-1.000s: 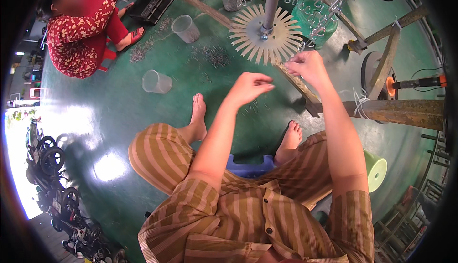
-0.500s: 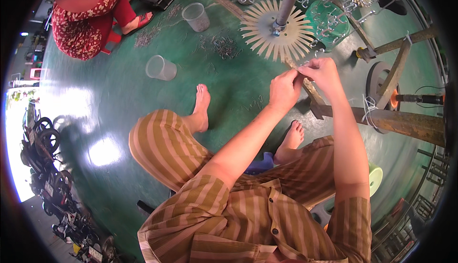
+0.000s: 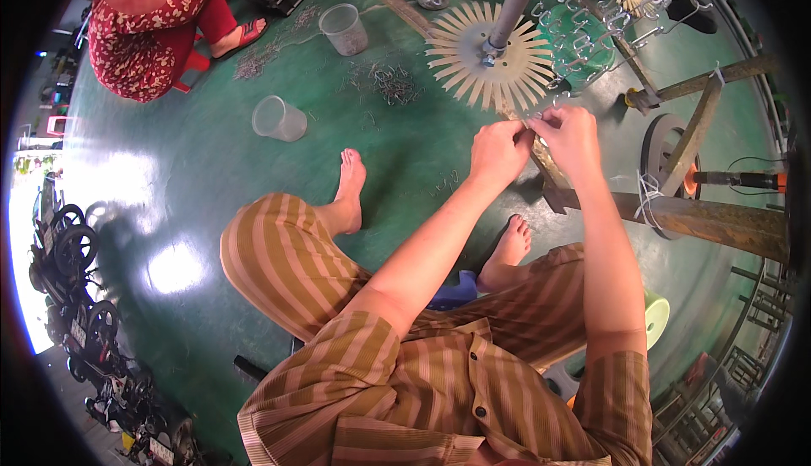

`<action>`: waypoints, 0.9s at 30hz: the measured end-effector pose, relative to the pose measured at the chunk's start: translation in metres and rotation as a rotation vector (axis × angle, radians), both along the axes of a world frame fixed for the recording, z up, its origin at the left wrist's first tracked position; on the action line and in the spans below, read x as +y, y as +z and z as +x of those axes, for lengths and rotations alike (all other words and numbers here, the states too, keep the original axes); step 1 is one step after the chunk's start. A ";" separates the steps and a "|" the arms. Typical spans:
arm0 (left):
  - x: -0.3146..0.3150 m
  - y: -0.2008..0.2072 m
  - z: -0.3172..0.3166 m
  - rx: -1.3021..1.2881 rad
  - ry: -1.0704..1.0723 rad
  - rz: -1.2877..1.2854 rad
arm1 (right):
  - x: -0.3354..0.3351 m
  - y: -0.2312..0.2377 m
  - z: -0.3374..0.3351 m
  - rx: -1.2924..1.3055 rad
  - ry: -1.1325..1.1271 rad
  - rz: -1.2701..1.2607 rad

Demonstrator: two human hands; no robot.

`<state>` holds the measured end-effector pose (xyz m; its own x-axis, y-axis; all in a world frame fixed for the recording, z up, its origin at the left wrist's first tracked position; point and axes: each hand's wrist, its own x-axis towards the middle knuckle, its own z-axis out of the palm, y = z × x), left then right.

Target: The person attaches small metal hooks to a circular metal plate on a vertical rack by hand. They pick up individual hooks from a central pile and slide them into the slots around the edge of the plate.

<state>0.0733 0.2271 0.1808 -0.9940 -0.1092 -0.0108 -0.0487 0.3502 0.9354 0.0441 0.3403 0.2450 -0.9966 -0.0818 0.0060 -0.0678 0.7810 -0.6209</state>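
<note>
My left hand [image 3: 497, 153] and my right hand [image 3: 573, 138] meet fingertip to fingertip below a round metal disc [image 3: 490, 56] with slotted, finger-like edges. Both are closed in a pinch. Something small and silvery shows at their tips, but the fingers hide most of it. Just above my right hand hangs a bent wire hook [image 3: 561, 99]. More silver hooks [image 3: 583, 43] hang in linked strings at the upper right. A grey metal post [image 3: 517, 1] rises from the middle of the disc.
Loose metal pieces [image 3: 394, 84] lie in a pile on the green floor near clear plastic tubs [image 3: 344, 30] [image 3: 280, 119]. A green basket [image 3: 562, 31] stands behind the hooks. A wooden beam [image 3: 701, 221] crosses at right. Another person in red [image 3: 135, 56] sits at upper left.
My hands stay together and have shifted only slightly in the picture, with small finger movements. The whole view has moved a little; the hanging hooks have swung slightly.
</note>
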 end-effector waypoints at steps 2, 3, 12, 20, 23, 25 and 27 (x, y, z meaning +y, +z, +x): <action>0.000 -0.001 -0.003 -0.023 -0.017 0.008 | 0.000 0.003 -0.001 -0.003 -0.014 0.023; 0.000 0.000 -0.003 -0.065 -0.030 0.008 | 0.002 0.003 -0.001 -0.014 -0.024 0.011; 0.004 -0.007 -0.016 -0.004 -0.101 -0.169 | 0.012 -0.004 -0.006 -0.002 -0.029 -0.015; 0.005 -0.010 -0.016 -0.152 -0.151 -0.023 | 0.016 -0.009 -0.010 -0.050 -0.032 -0.102; 0.005 -0.017 -0.020 -0.137 -0.144 0.007 | 0.016 -0.008 -0.009 -0.053 -0.029 -0.083; 0.005 -0.019 -0.022 -0.125 -0.135 0.017 | 0.017 -0.009 -0.010 -0.056 -0.023 -0.087; 0.005 -0.019 -0.023 -0.125 -0.125 0.023 | 0.017 -0.009 -0.009 -0.067 -0.026 -0.089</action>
